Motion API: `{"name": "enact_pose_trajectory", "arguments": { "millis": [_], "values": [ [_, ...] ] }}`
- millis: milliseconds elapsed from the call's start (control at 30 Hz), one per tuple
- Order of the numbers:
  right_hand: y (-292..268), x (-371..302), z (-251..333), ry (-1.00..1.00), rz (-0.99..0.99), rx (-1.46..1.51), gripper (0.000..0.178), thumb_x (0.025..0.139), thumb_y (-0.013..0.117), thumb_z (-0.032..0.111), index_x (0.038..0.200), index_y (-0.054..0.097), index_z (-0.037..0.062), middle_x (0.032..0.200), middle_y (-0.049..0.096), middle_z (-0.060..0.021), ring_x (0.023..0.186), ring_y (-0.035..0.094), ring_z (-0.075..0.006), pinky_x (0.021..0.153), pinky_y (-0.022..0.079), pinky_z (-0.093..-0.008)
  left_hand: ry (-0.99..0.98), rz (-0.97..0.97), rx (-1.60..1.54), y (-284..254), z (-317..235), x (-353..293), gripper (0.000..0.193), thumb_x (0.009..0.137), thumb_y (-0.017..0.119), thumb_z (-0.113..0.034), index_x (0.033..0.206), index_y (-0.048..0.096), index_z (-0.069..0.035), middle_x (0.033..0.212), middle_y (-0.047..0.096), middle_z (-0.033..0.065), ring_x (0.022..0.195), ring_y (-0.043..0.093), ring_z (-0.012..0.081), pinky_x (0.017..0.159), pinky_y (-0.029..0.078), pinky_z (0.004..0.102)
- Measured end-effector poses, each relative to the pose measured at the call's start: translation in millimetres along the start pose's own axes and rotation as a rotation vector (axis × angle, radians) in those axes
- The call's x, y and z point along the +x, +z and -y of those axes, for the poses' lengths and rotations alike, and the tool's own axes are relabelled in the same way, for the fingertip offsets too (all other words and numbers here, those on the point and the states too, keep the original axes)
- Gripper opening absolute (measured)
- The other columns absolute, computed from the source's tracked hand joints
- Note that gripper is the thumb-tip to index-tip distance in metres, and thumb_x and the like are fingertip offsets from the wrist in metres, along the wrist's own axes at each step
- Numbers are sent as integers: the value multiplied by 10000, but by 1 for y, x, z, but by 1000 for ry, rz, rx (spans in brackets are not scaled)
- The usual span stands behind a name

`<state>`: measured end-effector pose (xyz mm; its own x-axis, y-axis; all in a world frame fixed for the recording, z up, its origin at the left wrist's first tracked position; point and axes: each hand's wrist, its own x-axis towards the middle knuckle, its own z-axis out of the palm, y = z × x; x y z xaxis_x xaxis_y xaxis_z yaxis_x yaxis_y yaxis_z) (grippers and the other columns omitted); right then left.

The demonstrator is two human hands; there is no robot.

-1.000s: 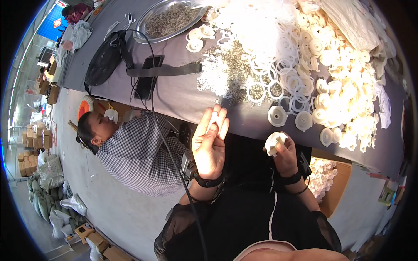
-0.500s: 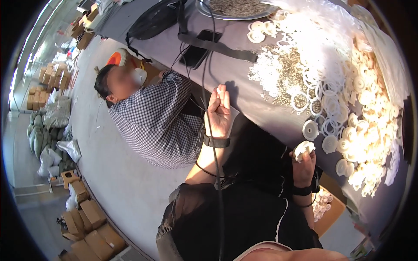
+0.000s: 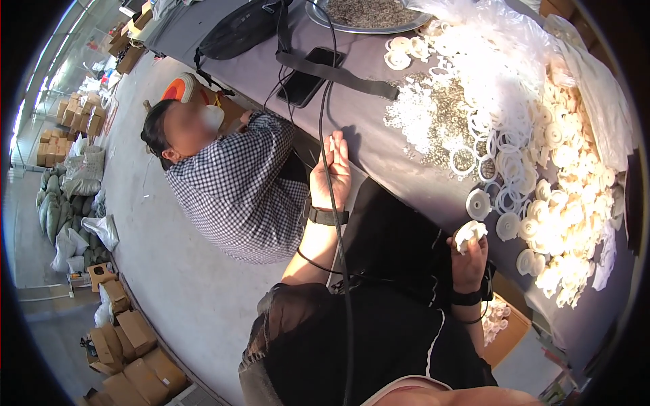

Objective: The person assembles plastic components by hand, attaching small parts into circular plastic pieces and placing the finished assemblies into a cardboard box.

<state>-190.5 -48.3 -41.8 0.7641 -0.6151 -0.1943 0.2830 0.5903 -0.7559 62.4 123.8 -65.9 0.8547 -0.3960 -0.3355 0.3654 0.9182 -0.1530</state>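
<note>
holding a white disc (image 3: 469, 235) in closed fingers, the right hand (image 3: 468, 260) sits just below the table edge (image 3: 406, 177), near the loose discs by the pile. the left hand (image 3: 331, 173) is raised at the table edge with its fingers straight and together, gripping nothing; a black cable (image 3: 330, 203) runs across it.

change over the last second: the view has swung left, so the heap of parts now lies toward the upper right. the left hand, then lifted with something small and pale at its fingertips, now shows no such piece. the right hand has kept its disc throughout. judged from this, one piece has been let go while the disc stays in hand for further work.

counts: one phone (image 3: 309, 76); one black bag (image 3: 240, 30) with strap; one metal tray (image 3: 369, 13) of small dark parts; one person in a checked shirt (image 3: 233, 193) beside the table; two watches or bands, one on each wrist. white rings (image 3: 504, 145) and discs in the pile are too many and too overlapped to count; cardboard boxes (image 3: 125, 352) on the floor likewise.
</note>
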Motion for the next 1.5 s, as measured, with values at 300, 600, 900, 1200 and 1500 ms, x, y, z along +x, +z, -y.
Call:
{"name": "enact_pose_trajectory", "arguments": {
  "millis": [300, 600, 900, 1200, 1500],
  "values": [
    [4, -1, 1, -10, 7, 2, 289, 814, 559, 131, 1066, 504, 0, 943, 583, -92, 821, 587, -188, 740, 503, -371, -33, 25, -37, -7, -8, 3, 395, 831, 282, 103, 1216, 367, 79, 1234, 445, 274, 1169, 455, 320, 1015, 374, 416],
    [7, 1, 2, -20, 44, 8, 262, 816, 550, 114, 1051, 516, 3, 940, 585, -91, 814, 591, -187, 741, 505, -363, 25, 26, 155, 1, 0, -1, 273, 859, 349, 65, 1100, 476, 82, 1145, 535, 218, 1090, 530, 287, 970, 429, 383],
    [8, 0, 5, -28, 32, 12, 296, 788, 607, 142, 1038, 527, 4, 925, 596, -88, 803, 605, -182, 731, 516, -352, -20, 121, 616, 9, 26, 5, 167, 847, 541, -18, 1011, 558, 3, 1040, 611, 125, 1001, 588, 225, 861, 505, 307],
    [3, 1, 10, -19, 3, 52, 312, 787, 629, 166, 1031, 532, -2, 936, 599, -80, 819, 604, -165, 737, 508, -313, -420, 163, 279, 6, 81, 11, 142, 853, 538, -15, 979, 596, -44, 1023, 629, 64, 919, 614, 124, 774, 534, 232],
    [0, 4, 8, -9, -41, 13, 324, 781, 636, 206, 1013, 524, 10, 890, 594, -78, 769, 606, -168, 703, 515, -322, -220, 242, 786, 20, 113, -11, 199, 874, 484, 5, 1050, 576, 10, 1051, 606, 164, 956, 608, 261, 818, 525, 336]
  ]
}}
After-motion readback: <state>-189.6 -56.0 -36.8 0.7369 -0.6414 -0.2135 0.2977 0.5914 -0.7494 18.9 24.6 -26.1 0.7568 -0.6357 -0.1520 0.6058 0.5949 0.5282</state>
